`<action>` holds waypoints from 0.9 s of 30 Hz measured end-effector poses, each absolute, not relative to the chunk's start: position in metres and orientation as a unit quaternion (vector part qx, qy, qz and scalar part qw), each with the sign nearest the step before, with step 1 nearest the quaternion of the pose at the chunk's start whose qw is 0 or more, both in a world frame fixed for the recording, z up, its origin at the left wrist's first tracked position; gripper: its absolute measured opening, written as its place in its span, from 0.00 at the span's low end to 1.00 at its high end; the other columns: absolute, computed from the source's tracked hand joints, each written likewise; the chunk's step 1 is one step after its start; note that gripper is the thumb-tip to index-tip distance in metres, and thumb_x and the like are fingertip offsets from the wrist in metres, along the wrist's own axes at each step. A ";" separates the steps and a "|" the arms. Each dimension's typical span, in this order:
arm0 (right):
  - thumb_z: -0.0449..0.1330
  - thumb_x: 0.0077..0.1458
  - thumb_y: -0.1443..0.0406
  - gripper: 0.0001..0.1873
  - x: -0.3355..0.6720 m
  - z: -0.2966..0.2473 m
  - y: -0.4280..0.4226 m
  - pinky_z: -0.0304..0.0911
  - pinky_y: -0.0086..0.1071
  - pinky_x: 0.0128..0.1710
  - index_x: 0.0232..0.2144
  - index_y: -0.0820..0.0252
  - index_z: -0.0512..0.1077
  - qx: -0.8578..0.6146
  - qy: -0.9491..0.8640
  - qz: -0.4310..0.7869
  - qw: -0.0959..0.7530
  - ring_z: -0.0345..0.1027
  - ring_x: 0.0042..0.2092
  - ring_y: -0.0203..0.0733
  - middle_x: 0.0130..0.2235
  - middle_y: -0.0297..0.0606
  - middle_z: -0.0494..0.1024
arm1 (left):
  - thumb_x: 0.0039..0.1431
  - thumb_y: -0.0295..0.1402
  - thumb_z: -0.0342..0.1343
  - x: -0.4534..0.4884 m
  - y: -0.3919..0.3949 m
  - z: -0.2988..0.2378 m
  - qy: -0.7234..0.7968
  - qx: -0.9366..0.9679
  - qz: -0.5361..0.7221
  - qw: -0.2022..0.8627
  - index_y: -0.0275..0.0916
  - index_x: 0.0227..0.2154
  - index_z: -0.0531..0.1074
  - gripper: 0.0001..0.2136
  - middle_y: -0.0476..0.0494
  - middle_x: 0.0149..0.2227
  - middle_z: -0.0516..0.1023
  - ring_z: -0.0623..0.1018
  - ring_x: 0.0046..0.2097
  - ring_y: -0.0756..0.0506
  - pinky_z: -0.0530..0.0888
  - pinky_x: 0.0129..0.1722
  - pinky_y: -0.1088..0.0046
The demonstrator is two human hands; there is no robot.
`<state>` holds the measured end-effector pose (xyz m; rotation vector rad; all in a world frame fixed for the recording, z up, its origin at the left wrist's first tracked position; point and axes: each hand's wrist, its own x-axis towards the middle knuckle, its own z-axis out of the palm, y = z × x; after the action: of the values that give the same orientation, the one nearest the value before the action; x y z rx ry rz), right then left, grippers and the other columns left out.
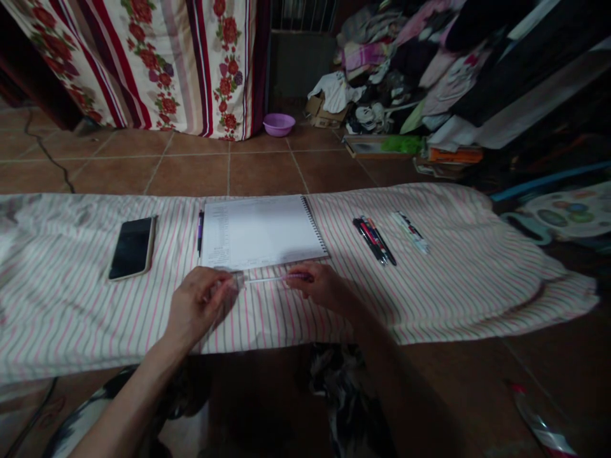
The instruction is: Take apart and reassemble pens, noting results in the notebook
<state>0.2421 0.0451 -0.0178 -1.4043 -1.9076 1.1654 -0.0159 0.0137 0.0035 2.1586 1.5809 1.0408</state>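
Observation:
Low in front of the notebook, my left hand (203, 299) is closed on a small see-through pen part, mostly covered by the fingers. My right hand (319, 285) pinches the purple end of a pen (296, 276). Between the hands runs a thin whitish shaft (264, 279), roughly level; blur hides how it joins the see-through part. Just beyond lies an open spiral notebook (265, 229), its page mostly blank with faint print along the left and lower edges. A purple and black pen (200, 233) rests along the notebook's left side.
A phone (132, 248) lies to the left on the striped cloth (458, 273). Several pens (373, 240) are grouped right of the notebook, beside a white pen-like item (409, 231). Beyond are a purple basin (279, 124), a floral curtain (167, 70) and piled clothes (405, 57).

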 end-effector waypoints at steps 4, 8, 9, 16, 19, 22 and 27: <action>0.58 0.51 0.59 0.13 0.235 -0.014 0.044 0.56 0.24 0.21 0.32 0.63 0.74 -0.500 -0.692 0.442 0.273 0.63 0.20 0.30 0.24 0.32 0.73 | 0.57 0.29 0.51 0.010 0.018 0.001 0.427 0.843 0.327 0.012 0.39 0.42 0.72 0.10 0.43 0.42 0.77 0.70 0.51 0.41 0.69 0.50 0.59; 0.59 0.51 0.60 0.11 0.226 -0.008 0.042 0.56 0.24 0.23 0.32 0.61 0.75 -0.486 -0.714 0.413 0.289 0.62 0.21 0.30 0.24 0.33 0.74 | 0.56 0.29 0.53 0.025 0.017 0.000 0.413 0.861 0.290 -0.057 0.38 0.42 0.72 0.11 0.43 0.38 0.79 0.74 0.47 0.42 0.64 0.55 0.53; 0.59 0.51 0.60 0.10 0.224 -0.007 0.042 0.57 0.24 0.24 0.32 0.61 0.76 -0.480 -0.722 0.403 0.293 0.63 0.22 0.31 0.25 0.33 0.74 | 0.56 0.29 0.53 0.027 0.017 0.000 0.414 0.862 0.287 -0.065 0.38 0.42 0.72 0.11 0.43 0.37 0.79 0.75 0.46 0.42 0.63 0.55 0.53; 0.59 0.51 0.63 0.08 0.214 -0.007 0.038 0.61 0.27 0.28 0.31 0.61 0.75 -0.444 -0.717 0.439 0.310 0.67 0.26 0.33 0.31 0.36 0.76 | 0.59 0.29 0.50 0.037 0.019 0.002 0.422 0.858 0.286 -0.062 0.39 0.39 0.74 0.09 0.46 0.33 0.80 0.77 0.38 0.46 0.60 0.57 0.52; 0.59 0.50 0.63 0.14 0.213 -0.013 0.039 0.63 0.27 0.26 0.40 0.62 0.72 -0.445 -0.667 0.499 0.329 0.67 0.26 0.33 0.28 0.35 0.75 | 0.59 0.29 0.49 0.036 0.020 0.003 0.427 0.853 0.297 -0.049 0.38 0.39 0.74 0.10 0.46 0.32 0.80 0.78 0.36 0.46 0.60 0.57 0.52; 0.60 0.48 0.64 0.19 0.213 -0.017 0.041 0.64 0.27 0.23 0.43 0.63 0.68 -0.446 -0.602 0.552 0.367 0.69 0.25 0.33 0.27 0.33 0.74 | 0.59 0.29 0.49 0.033 0.020 0.004 0.443 0.840 0.309 -0.043 0.38 0.37 0.74 0.09 0.46 0.32 0.80 0.78 0.34 0.47 0.60 0.57 0.53; 0.61 0.45 0.64 0.12 0.214 -0.009 0.044 0.63 0.24 0.21 0.35 0.62 0.70 -0.457 -0.530 0.584 0.411 0.70 0.25 0.33 0.26 0.34 0.75 | 0.58 0.29 0.49 0.029 0.018 0.003 0.462 0.826 0.317 -0.057 0.38 0.36 0.73 0.08 0.46 0.32 0.80 0.78 0.34 0.46 0.60 0.56 0.53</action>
<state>0.2137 0.0440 -0.0092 -1.1493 -1.3338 1.4704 0.0293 0.0179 0.0031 2.6941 1.5054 1.0339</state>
